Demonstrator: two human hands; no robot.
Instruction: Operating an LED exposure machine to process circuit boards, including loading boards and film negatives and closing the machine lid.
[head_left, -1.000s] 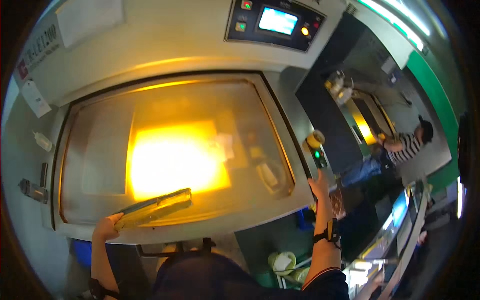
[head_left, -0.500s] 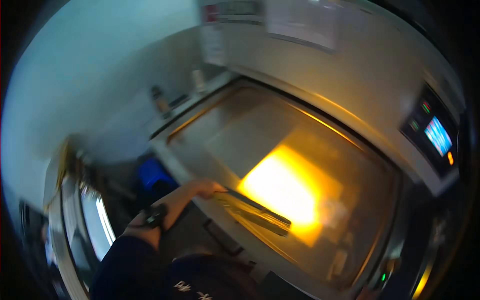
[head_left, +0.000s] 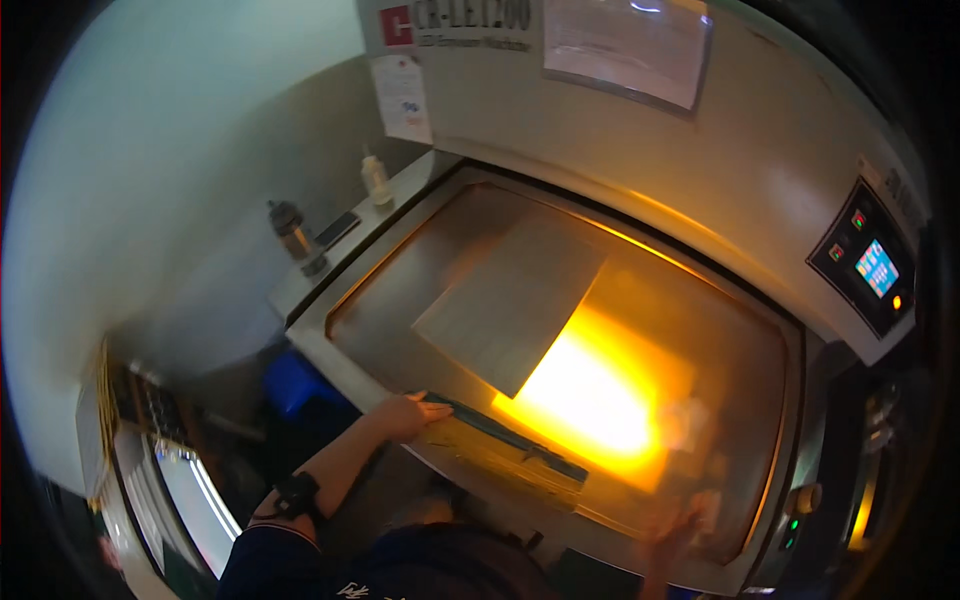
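A long, flat frame with a dark green edge bar and a yellow face lies tilted along the near edge of the glass bed. My left hand holds its left end, fingers over the bar; the thumb side is partly hidden. My right hand is over the near right part of the bed, apart from the frame and too blurred to read its fingers. On the bed lies a grey rectangular sheet, its right edge beside a glowing yellow-white patch.
Behind the bed rises a pale machine hood with a control panel at the right. A dark bottle, a phone and a small white bottle stand or lie on the left ledge. Below is a blue bin.
The frame's yellow face has turned more toward me, its near side lower. My left hand shifted slightly downward. My right hand has come into clear view at the bed's near right.
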